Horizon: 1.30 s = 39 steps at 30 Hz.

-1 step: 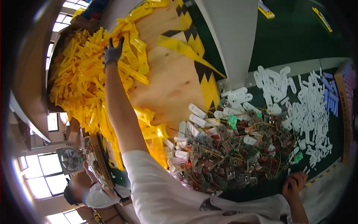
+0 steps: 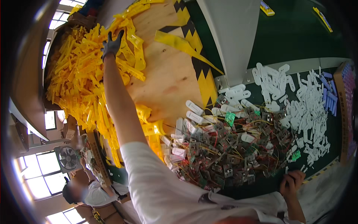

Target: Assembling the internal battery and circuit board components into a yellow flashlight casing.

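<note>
My left hand (image 2: 112, 45), in a dark grey glove, reaches far out at the upper left. Its fingers are spread over a large heap of yellow plastic parts (image 2: 74, 71), and I see nothing held in it. My bare right hand (image 2: 292, 183) rests low at the right, by the near edge of the green table, with its fingers curled. A small white bit shows at its fingertip; whether the fingers grip anything is hidden. Nearest that hand lies a pile of small circuit assemblies with wires (image 2: 227, 156). Small white plastic pieces (image 2: 309, 115) are heaped beyond it.
A grey metal post (image 2: 231, 41) rises from the far side of the table. White oval covers (image 2: 270, 80) and purple-blue pieces (image 2: 330, 99) lie at the right, beside a cardboard box (image 2: 344, 112). Yellow-black tape (image 2: 194, 44) edges the wooden board (image 2: 160, 82). Another person (image 2: 99, 194) works at lower left.
The whole view has shifted slightly. My left hand stays spread over the yellow heap and my right hand stays curled at the table edge; nothing is visibly picked up or let go.
</note>
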Tool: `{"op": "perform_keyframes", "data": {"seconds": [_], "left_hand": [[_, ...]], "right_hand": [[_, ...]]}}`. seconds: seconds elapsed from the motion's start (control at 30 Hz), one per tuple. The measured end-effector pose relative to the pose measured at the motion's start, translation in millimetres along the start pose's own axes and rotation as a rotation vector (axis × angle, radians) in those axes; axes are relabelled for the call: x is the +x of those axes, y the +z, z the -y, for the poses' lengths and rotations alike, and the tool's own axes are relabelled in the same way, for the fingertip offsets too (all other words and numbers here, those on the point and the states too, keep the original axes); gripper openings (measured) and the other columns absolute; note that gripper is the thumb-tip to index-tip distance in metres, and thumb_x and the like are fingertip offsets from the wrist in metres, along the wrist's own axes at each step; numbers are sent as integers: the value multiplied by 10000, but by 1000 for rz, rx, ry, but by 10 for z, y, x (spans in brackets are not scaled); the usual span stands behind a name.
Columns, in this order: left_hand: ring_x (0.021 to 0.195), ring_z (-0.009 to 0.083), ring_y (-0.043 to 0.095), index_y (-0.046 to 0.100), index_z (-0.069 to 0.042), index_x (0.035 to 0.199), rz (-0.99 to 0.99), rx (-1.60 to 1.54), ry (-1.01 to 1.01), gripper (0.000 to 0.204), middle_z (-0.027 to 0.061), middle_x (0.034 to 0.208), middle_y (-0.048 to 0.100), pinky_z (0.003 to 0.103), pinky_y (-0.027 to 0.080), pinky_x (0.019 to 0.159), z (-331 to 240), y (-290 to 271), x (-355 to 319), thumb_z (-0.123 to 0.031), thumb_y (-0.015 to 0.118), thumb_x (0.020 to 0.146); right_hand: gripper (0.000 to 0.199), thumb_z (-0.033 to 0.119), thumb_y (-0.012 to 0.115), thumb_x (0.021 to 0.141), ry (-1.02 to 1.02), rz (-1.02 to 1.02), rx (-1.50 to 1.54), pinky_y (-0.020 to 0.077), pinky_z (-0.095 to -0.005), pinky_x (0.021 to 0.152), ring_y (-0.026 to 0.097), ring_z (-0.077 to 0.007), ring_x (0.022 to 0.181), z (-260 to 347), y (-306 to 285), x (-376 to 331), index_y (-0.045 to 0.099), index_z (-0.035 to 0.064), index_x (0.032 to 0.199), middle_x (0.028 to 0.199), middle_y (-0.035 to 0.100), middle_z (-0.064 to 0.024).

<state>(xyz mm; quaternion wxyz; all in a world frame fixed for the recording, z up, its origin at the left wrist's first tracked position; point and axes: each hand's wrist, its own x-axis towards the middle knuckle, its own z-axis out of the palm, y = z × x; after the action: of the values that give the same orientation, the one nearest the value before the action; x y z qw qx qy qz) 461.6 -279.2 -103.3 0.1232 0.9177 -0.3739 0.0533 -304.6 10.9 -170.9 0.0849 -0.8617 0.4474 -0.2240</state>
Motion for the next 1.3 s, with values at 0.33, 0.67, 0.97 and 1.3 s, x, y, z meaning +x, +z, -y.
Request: {"op": "perform_keyframes", "data": {"seconds": [0.33, 0.67, 0.97, 1.3], "left_hand": [[1331, 378, 340, 376, -127, 1406, 426, -135, 55, 880, 196, 1443, 367, 447, 285, 1084, 145, 832, 89, -656, 579, 733], [1306, 426, 348, 362, -111, 1415, 279, -66, 99, 880, 226, 1405, 396, 466, 301, 1071, 259, 111, -1288, -605, 614, 731], [1166, 371, 511, 401, -162, 1392, -115, 295, 312, 811, 196, 1222, 579, 489, 305, 1050, -533, -484, -2254, -472, 682, 697], [945, 319, 634, 426, 15, 1320, -708, -450, 352, 736, 186, 1109, 639, 391, 492, 832, 229, -1080, -2042, -346, 760, 772]], "right_hand": [[196, 0, 638, 592, 45, -126, 33, 436, -408, 740, 540, -311, 861, 65, 16, 140, 623, 82, 769, 880, 591, -81], [166, -5, 661, 631, -52, -325, 152, 460, -368, 707, 576, -278, 820, 122, 46, 217, 635, 72, 776, 868, 623, -61], [157, 9, 666, 650, -4, -475, 190, 452, -336, 645, 582, -219, 761, -36, 42, 0, 630, 93, 777, 839, 620, -12], [108, 42, 656, 695, 65, -490, 430, 452, -328, 644, 592, -207, 746, -50, 85, 25, 628, 105, 778, 828, 620, -5]]}}
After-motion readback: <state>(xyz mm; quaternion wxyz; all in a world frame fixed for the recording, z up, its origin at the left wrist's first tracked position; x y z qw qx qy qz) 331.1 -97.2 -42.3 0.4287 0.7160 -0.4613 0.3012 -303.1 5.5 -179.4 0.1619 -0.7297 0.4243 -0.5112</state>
